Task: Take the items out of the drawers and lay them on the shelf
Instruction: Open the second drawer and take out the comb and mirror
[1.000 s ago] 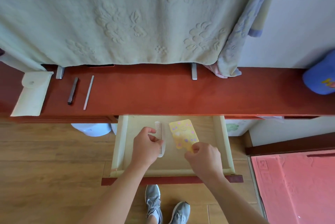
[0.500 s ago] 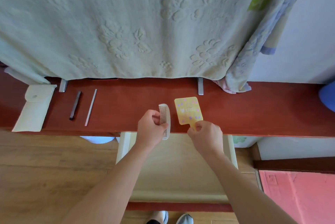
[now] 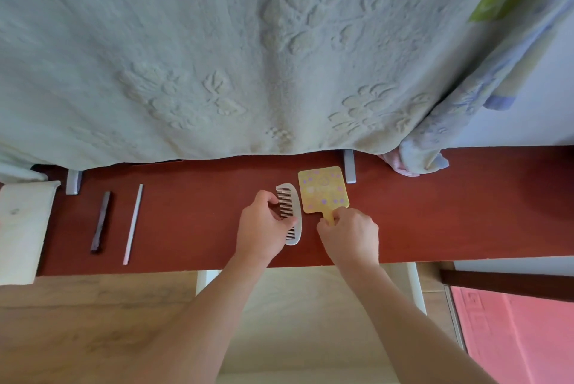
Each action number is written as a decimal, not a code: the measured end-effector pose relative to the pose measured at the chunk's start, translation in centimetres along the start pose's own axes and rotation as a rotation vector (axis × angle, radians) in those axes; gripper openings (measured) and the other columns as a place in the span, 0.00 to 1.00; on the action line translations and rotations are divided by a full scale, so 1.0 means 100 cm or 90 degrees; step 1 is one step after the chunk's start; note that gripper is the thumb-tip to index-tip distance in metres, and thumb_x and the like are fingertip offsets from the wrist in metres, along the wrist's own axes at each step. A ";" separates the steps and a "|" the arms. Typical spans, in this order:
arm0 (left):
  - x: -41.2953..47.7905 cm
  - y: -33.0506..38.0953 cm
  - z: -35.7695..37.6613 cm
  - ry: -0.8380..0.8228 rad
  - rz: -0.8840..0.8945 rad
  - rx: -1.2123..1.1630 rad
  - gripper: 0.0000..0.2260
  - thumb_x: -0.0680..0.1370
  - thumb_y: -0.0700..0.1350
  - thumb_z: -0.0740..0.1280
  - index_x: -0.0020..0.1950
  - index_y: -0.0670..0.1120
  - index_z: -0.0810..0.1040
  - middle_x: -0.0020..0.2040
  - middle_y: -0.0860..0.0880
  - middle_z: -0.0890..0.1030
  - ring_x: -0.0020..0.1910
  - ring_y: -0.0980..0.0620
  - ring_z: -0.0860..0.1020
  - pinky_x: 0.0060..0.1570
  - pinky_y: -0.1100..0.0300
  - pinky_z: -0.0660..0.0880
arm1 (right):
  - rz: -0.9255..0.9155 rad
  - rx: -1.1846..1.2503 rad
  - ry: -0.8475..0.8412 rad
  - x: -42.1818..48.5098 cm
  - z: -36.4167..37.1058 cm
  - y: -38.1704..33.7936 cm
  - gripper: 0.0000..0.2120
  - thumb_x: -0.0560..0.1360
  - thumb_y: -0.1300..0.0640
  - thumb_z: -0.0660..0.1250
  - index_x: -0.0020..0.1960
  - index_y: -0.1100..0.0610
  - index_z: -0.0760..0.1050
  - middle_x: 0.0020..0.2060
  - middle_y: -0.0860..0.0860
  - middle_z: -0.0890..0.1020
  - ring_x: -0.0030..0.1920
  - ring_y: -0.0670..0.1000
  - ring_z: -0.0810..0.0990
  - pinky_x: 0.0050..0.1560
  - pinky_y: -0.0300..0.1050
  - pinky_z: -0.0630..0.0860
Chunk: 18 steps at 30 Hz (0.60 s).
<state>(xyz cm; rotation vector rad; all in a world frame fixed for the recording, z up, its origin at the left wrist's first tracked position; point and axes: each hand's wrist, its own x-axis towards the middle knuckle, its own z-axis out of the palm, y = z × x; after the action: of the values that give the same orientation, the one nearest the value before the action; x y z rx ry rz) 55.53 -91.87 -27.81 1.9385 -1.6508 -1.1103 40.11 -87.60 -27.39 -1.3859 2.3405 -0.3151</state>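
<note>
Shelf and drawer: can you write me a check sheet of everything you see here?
Surface: red-brown shelf, with an open drawer below its front edge.
Job's things: pale comb and yellow dotted paddle side by side over the shelf, both held; contact with it unclear.
Clutter: dark stick, pale stick and cream pouch lying on the shelf's left part.
Hands: left hand grips the comb; right hand pinches the paddle's handle.
Cables: nothing seen.
Surroundings: pale green blanket hanging behind the shelf, wood floor, pink mat at right.
</note>
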 end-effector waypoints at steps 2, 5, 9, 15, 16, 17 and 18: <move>0.003 0.001 0.001 -0.007 0.014 0.039 0.19 0.69 0.48 0.79 0.53 0.50 0.74 0.33 0.56 0.77 0.34 0.59 0.77 0.32 0.64 0.70 | -0.003 -0.012 0.003 0.000 0.000 -0.001 0.12 0.74 0.52 0.65 0.37 0.59 0.75 0.31 0.49 0.73 0.31 0.52 0.72 0.32 0.43 0.64; 0.003 0.001 0.000 -0.014 0.030 0.082 0.19 0.70 0.50 0.78 0.54 0.51 0.74 0.33 0.56 0.77 0.34 0.58 0.77 0.33 0.61 0.71 | 0.002 -0.011 0.003 0.000 0.002 0.000 0.12 0.74 0.50 0.66 0.39 0.58 0.76 0.34 0.50 0.75 0.32 0.52 0.73 0.32 0.43 0.65; 0.001 0.000 0.000 -0.022 0.038 0.100 0.17 0.72 0.48 0.77 0.55 0.50 0.73 0.35 0.56 0.77 0.35 0.59 0.77 0.33 0.63 0.70 | 0.011 0.004 0.009 -0.001 0.003 0.001 0.11 0.74 0.50 0.67 0.41 0.59 0.76 0.35 0.50 0.76 0.32 0.51 0.73 0.31 0.42 0.64; 0.001 -0.003 -0.002 -0.032 0.039 0.072 0.14 0.73 0.44 0.76 0.55 0.48 0.74 0.36 0.54 0.77 0.35 0.57 0.77 0.32 0.66 0.68 | 0.009 0.050 0.017 -0.004 0.002 0.008 0.13 0.74 0.48 0.71 0.42 0.58 0.76 0.36 0.49 0.77 0.34 0.50 0.74 0.33 0.40 0.64; 0.001 -0.003 -0.003 -0.035 0.037 0.064 0.14 0.74 0.44 0.76 0.55 0.48 0.75 0.36 0.53 0.77 0.35 0.58 0.76 0.31 0.67 0.67 | 0.006 0.059 0.019 -0.004 0.002 0.009 0.13 0.74 0.48 0.71 0.43 0.58 0.76 0.35 0.49 0.77 0.34 0.50 0.74 0.33 0.40 0.65; 0.001 -0.004 -0.004 -0.037 0.032 0.052 0.14 0.74 0.44 0.76 0.55 0.48 0.75 0.36 0.53 0.77 0.35 0.58 0.76 0.31 0.68 0.67 | 0.002 0.068 0.021 -0.006 0.002 0.011 0.13 0.74 0.48 0.71 0.43 0.58 0.77 0.35 0.49 0.78 0.35 0.50 0.75 0.34 0.41 0.67; 0.000 -0.004 -0.005 -0.040 0.028 0.039 0.14 0.73 0.44 0.76 0.55 0.48 0.76 0.37 0.53 0.77 0.35 0.58 0.76 0.31 0.69 0.67 | -0.005 0.077 0.025 -0.007 0.002 0.012 0.13 0.74 0.48 0.71 0.44 0.58 0.78 0.35 0.49 0.78 0.35 0.50 0.75 0.35 0.41 0.69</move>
<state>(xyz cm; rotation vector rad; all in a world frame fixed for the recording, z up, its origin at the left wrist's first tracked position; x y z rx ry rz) 56.17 -91.82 -27.82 1.9133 -1.7701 -1.1274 39.55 -86.36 -27.86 -1.3427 2.3077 -0.4819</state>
